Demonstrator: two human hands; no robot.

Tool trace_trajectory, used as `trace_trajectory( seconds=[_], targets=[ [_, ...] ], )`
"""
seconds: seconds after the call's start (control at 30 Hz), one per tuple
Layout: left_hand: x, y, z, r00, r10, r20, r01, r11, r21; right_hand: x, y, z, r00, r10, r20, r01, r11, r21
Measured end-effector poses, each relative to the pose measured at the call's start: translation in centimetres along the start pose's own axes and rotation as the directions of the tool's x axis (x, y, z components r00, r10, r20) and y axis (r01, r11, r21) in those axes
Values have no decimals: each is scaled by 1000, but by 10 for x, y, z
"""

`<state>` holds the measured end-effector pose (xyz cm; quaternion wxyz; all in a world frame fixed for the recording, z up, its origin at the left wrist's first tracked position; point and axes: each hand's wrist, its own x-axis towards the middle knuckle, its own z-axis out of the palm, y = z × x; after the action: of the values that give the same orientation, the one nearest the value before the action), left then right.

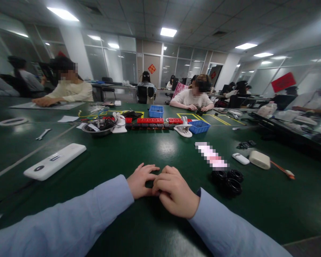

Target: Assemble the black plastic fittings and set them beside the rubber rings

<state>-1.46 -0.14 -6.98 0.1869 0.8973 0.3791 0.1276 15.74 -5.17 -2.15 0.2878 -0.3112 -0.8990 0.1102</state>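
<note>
Low in the middle of the view, my left hand rests at the green table with its fingers spread and nothing held. Touching its fingertips, my right hand has curled fingers; whatever they close on, if anything, is hidden. Several black rings lie to the right of my right hand, below a blurred pink-and-white item. Farther right are a small white object and a cream case beside an orange cord.
A long white device lies at left, near a wrench. Across the table stand a metal bowl, a red strip of blocks, white clamps and blue baskets. People sit at the far side.
</note>
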Motion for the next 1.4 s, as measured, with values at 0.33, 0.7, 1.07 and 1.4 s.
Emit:
trace_trajectory(
  seconds=[0.33,0.7,1.07,1.4],
  targets=[
    [-1,2,-2,1000,-6,-28,5,1000,-27,2,6,-7,957,257,-134,-272,955,-114],
    [1,-3,1,995,-13,-96,6,998,-70,4,4,-2,919,395,11,-377,883,-279],
    [0,-5,4,993,-4,-114,-3,998,-57,3,6,2,920,392,2,-379,891,-249],
    [0,-3,3,995,-7,-99,3,999,-41,3,8,4,931,364,26,-352,914,-201]
  ],
)
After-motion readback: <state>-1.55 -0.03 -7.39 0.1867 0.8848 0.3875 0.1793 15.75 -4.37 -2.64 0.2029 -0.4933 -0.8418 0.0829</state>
